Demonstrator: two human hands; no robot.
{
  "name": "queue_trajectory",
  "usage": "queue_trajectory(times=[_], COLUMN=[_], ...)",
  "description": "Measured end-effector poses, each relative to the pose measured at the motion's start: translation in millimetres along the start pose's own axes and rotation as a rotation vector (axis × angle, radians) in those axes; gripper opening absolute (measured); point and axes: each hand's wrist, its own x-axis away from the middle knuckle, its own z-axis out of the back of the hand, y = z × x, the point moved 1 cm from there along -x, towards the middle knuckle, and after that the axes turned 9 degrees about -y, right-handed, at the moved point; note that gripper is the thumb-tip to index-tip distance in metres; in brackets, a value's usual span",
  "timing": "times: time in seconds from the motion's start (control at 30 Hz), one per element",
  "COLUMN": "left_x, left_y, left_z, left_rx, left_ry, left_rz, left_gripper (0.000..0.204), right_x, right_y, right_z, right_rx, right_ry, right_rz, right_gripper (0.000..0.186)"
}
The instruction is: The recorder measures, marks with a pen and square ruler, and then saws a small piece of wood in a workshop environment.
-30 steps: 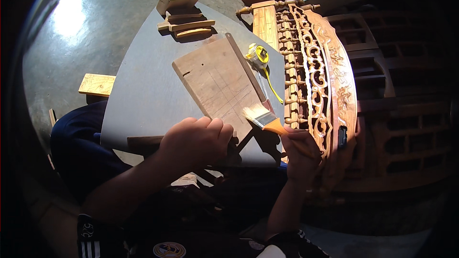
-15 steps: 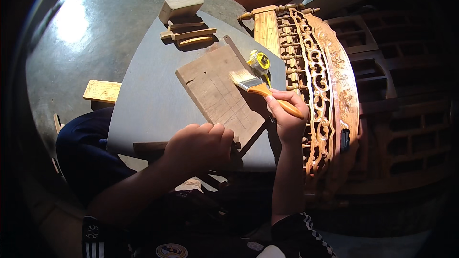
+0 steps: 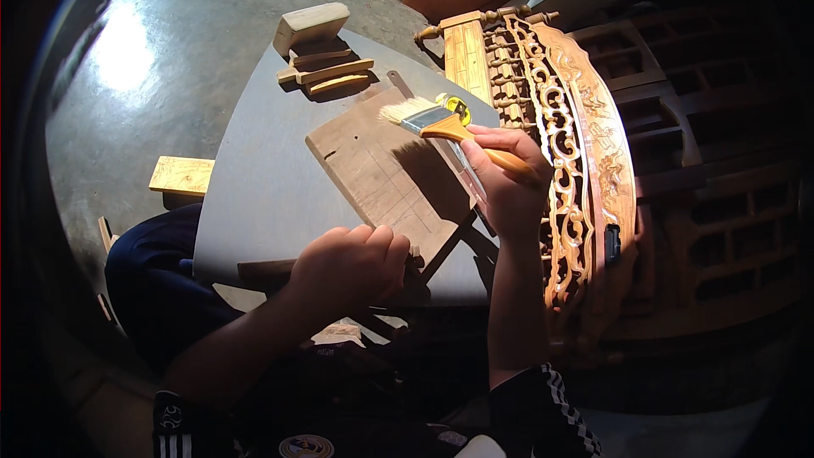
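My right hand (image 3: 507, 174) is closed round the orange handle of a flat paintbrush (image 3: 445, 127). The pale bristles point left and hang above a brown wooden board (image 3: 373, 165), on which the brush and hand throw a shadow. Pencilled lines cross the board, and it has a small hole and a dark slot near its left side. At the board's near edge my left hand (image 3: 352, 263) is clenched in a fist. Dark wood shows on both sides of that fist; what it grips is hidden. Partly behind the brush lies a yellow tape measure (image 3: 456, 108).
The grey tabletop (image 3: 254, 178) carries small wooden strips (image 3: 331, 72) and a pale wood block (image 3: 312, 25) at its far end. Carved, openwork furniture (image 3: 585, 153) stands close on the right. A yellowish wood piece (image 3: 182, 175) is on the left.
My right hand has lifted the paintbrush off the board and slightly left, so it now partly covers the tape measure. My left hand stays at the board's near edge.
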Motion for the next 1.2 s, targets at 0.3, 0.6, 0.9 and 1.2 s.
queue_trajectory(times=[0.3,0.6,0.9,1.2], left_x=[-0.5,-18.1,-36.4,-37.5], left_y=[-7.6,-23.3,-4.7,3.4], left_z=[11.9,31.5,27.1,18.0], left_rx=[-0.027,0.245,0.176,0.175], left_ry=[0.106,0.279,0.044,0.015], left_rz=[0.006,0.153,0.226,0.165], left_gripper=[0.020,0.033,0.034,0.028], right_x=[133.5,45.0,99.1,100.1], right_y=[1.2,22.3,58.4,77.3], right_z=[32.3,-7.1,63.8,47.7], right_rx=[-0.054,0.482,0.492,0.619], right_ry=[0.116,-0.136,-0.079,0.019], right_rz=[-0.113,0.274,-0.042,-0.017], right_gripper=[0.015,0.053,0.020,0.030])
